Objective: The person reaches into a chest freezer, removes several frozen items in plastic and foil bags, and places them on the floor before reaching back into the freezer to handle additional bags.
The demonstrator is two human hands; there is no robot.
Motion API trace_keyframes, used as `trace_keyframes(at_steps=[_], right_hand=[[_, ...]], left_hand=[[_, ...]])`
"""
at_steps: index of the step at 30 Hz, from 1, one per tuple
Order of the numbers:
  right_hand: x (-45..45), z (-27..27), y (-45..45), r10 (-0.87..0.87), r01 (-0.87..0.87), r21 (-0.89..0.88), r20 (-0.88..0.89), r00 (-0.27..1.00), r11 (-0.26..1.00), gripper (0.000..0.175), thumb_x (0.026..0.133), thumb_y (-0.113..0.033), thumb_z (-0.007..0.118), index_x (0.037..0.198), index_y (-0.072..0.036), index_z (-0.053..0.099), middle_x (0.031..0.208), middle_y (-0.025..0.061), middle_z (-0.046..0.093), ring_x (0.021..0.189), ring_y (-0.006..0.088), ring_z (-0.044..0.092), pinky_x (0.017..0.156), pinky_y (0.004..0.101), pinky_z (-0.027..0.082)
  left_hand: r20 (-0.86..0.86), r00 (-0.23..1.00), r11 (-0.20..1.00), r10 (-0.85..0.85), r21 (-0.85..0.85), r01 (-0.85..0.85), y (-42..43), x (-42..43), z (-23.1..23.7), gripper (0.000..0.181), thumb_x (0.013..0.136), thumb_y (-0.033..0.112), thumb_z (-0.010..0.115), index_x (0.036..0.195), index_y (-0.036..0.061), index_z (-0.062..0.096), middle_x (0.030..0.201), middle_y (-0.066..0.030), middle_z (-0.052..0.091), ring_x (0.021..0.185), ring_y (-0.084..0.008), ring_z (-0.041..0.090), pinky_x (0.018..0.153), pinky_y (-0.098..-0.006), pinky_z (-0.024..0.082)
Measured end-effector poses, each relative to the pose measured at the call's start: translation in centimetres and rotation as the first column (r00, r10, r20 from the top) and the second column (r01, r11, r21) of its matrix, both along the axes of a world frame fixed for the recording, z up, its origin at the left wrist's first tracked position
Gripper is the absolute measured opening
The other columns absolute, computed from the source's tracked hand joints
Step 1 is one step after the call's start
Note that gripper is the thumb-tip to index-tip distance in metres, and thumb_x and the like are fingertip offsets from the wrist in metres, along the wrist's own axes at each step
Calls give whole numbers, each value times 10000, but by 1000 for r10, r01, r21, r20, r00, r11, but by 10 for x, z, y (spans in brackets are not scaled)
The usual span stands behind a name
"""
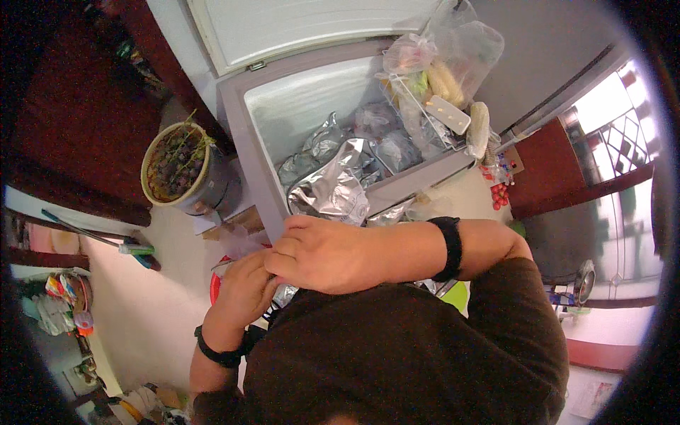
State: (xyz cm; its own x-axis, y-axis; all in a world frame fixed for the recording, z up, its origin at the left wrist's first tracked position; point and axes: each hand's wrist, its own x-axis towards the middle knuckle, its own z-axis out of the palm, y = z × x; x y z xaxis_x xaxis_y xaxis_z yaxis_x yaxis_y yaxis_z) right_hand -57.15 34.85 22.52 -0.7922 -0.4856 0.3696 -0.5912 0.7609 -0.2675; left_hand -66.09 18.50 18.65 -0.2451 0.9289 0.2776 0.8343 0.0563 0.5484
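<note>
My left hand (pixel 247 289) and my right hand (pixel 324 255) meet in front of my chest, with fingers touching or overlapping. The fingertips are hidden, so whether they pinch anything cannot be told. Just beyond my right hand, a silver foil bag (pixel 332 191) lies at the near edge of an open chest freezer (pixel 252 164). More foil bags (pixel 324 139) and clear plastic bags with contents (pixel 396 149) lie inside it. Part of a red object (pixel 215 287) shows beside my left hand. A dark band circles each wrist.
Bagged corn (pixel 445 85) and a white tray (pixel 449 115) sit in a wire basket at the freezer's right end. Its raised lid (pixel 313 26) stands behind. A potted plant (pixel 178 164) is at left, and red fruit (pixel 499 196) lies at right.
</note>
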Motion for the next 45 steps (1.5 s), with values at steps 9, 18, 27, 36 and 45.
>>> trace_keyframes(at_steps=[9, 18, 27, 36, 45], right_hand=[[10, 15, 34, 16, -21, 122, 42, 999, 992, 149, 682, -163, 503, 799, -79, 463, 751, 58, 492, 793, 215, 506, 855, 407, 301], [37, 17, 109, -327, 306, 221, 68, 943, 926, 119, 697, -125, 522, 767, -77, 438, 684, 68, 471, 684, 256, 516, 825, 417, 367], [59, 15, 93, -397, 388, 85, 255, 882, 918, 166, 673, -93, 580, 807, -66, 486, 707, 87, 515, 674, 281, 503, 598, 367, 405], [26, 4, 78, -23, 472, -427, 723, 691, 771, 133, 749, -156, 539, 701, -33, 526, 699, 122, 537, 656, 296, 528, 580, 375, 424], [8, -24, 73, -161, 466, -418, 586, 794, 780, 115, 764, -140, 526, 777, -26, 522, 652, 122, 505, 605, 270, 509, 539, 344, 392]], left_hand=[[-157, 980, 981, -123, 131, 144, 8, -6, 21, 265, 586, 134, 665, 825, 50, 588, 831, -60, 581, 735, -221, 558, 574, -299, 461], [145, 987, 973, 69, 208, -99, -5, -38, 21, 170, 695, 63, 534, 852, 33, 591, 879, -100, 587, 771, -254, 562, 666, -314, 448], [474, 878, 950, 64, 240, -199, -9, -48, 0, 185, 662, -22, 449, 786, -10, 586, 814, -124, 563, 756, -213, 529, 679, -286, 421], [709, 694, 887, 128, 231, -400, 16, -54, -17, 206, 855, 123, 376, 830, -30, 511, 781, -127, 523, 646, -180, 490, 569, -276, 415], [586, 684, 688, 434, 275, -671, 63, -55, -10, 120, 827, 81, 428, 918, 7, 455, 815, -92, 511, 697, -151, 483, 611, -266, 411]])
